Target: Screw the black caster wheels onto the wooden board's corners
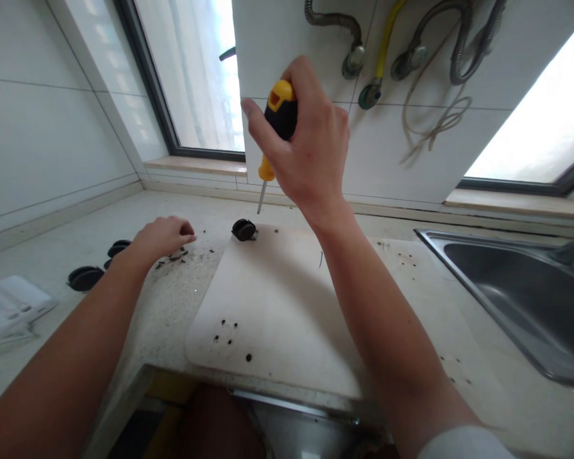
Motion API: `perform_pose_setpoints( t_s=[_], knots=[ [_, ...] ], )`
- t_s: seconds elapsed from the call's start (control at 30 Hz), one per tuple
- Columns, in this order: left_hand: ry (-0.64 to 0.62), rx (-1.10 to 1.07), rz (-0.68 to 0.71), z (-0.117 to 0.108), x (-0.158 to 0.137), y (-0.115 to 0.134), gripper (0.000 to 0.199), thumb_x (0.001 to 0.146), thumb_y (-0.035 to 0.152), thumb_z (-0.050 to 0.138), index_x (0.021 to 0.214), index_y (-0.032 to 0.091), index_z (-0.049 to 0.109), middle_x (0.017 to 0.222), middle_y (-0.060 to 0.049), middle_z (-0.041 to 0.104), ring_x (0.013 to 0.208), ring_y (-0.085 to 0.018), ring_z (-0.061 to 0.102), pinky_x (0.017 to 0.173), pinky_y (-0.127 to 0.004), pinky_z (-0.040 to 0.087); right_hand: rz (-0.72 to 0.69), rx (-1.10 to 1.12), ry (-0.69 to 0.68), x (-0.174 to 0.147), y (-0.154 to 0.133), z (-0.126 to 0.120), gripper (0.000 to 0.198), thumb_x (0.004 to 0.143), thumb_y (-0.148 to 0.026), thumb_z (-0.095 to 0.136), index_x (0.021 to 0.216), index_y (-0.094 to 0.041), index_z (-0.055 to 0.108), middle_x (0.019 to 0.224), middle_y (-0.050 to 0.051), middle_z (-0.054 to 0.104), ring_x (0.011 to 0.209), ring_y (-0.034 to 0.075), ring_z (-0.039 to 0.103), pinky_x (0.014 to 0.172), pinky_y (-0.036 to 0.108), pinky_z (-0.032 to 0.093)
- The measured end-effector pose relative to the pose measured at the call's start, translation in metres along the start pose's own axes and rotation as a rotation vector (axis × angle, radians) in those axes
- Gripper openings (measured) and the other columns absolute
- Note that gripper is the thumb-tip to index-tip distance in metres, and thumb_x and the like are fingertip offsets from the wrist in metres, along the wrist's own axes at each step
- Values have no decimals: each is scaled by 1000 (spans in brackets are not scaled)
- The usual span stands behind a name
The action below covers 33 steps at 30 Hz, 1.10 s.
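Observation:
My right hand [310, 137] is closed around a yellow and black screwdriver [281, 109]. Its metal shaft slants down, with the tip a little above a black caster wheel [243, 230]. That caster sits at the far left corner of a white board [277, 287], which has groups of small holes at its other corners. To the left, my left hand [165, 239] has its fingers pinched together just over the counter; whatever is between them is too small to make out. Several dark screws [172, 257] and bits lie scattered beneath and beside it.
More black casters [85, 278] lie left of my left forearm, near a white power strip or charger [14, 305]. A steel sink [516, 287] is set into the counter at the right. Hoses and a yellow pipe [386, 41] come out of the tiled wall behind.

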<state>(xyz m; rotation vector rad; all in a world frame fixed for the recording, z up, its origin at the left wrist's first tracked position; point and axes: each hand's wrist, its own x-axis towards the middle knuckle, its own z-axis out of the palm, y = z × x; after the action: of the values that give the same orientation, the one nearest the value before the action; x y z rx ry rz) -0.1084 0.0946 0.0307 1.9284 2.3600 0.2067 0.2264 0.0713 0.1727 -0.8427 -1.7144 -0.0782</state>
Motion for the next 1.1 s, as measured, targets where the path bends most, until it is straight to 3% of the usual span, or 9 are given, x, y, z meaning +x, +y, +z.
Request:
perform_pose_setpoints(
  t_s=[0.1,0.2,0.43,0.57,0.63,0.77,0.9,1.1],
  knots=[
    [-113,32,-49,16,8,-22,25,65,47,76,76,25,79,98,-16,86,95,-40,78,81,-44,56,-14,-23,9,-1,-3,-2,36,103,-71,58,109,-36,61,88,5,77,92,32,74,71,39,47],
    [-105,25,-61,28,10,-28,23,59,45,77,70,25,76,93,-17,85,92,-40,77,79,-44,56,-20,-67,-4,-3,-4,-3,37,105,-70,55,115,-35,62,95,7,79,96,33,75,74,41,50],
    [-22,-2,-57,36,9,-27,17,58,40,75,64,25,73,82,-17,80,89,-41,76,80,-48,59,-31,-110,-23,-4,-6,-4,40,107,-71,51,121,-35,64,108,8,81,99,33,75,74,41,51],
    [44,-46,-37,22,7,-14,19,63,43,75,68,24,76,81,-15,81,87,-41,77,85,-51,60,-34,-105,-12,-4,-6,-3,43,108,-72,46,118,-35,64,108,8,80,100,33,76,74,41,51],
    [148,-180,17,10,1,0,25,69,49,76,77,25,80,83,-11,83,87,-37,78,88,-49,60,-32,-91,-3,-3,-6,-3,39,108,-70,48,114,-34,63,108,7,80,100,32,75,74,41,51],
    [322,-712,212,-11,-19,38,38,73,60,86,89,26,83,92,-10,85,88,-33,80,87,-48,65,-25,-39,35,-3,-7,-5,35,108,-66,51,107,-33,61,108,8,79,100,31,75,74,41,53],
    [338,-1013,395,-18,-37,70,44,71,59,97,98,27,85,100,-10,86,98,-32,81,98,-52,69,9,-33,52,-4,-8,-9,35,107,-67,55,106,-33,63,105,8,79,102,32,75,73,42,53],
    [260,-1117,435,-15,-41,83,46,68,56,102,98,27,86,101,-10,85,104,-34,81,105,-57,68,36,36,128,-6,-4,-4,38,106,-71,57,109,-34,65,105,7,80,104,33,74,78,45,55]
  ],
)
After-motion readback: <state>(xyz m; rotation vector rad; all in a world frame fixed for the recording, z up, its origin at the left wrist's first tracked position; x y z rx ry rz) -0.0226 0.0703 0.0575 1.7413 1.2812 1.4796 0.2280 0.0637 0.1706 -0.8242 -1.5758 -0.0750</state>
